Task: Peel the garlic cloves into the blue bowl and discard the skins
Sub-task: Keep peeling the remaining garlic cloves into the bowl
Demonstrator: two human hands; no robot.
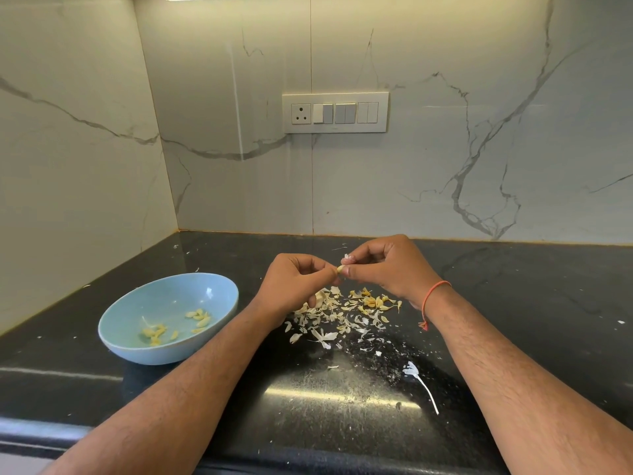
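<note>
Above the black counter, my left hand (297,282) and my right hand (383,265) meet fingertip to fingertip on one small garlic clove (340,268). Both pinch it, and a shred of white skin (347,257) sticks up at my right thumb. Under my left hand, partly hidden, lies a bit of the garlic bulb (320,298). A heap of papery skins (346,315) covers the counter beneath both hands. The blue bowl (224,286) stands to the left and holds several peeled yellow cloves (200,317).
The dark counter (513,303) ends at marble walls behind and on the left, forming a corner. A switch panel (335,112) hangs on the back wall. A long white stem piece (423,383) and crumbs lie nearer me. The counter's front edge runs along the bottom.
</note>
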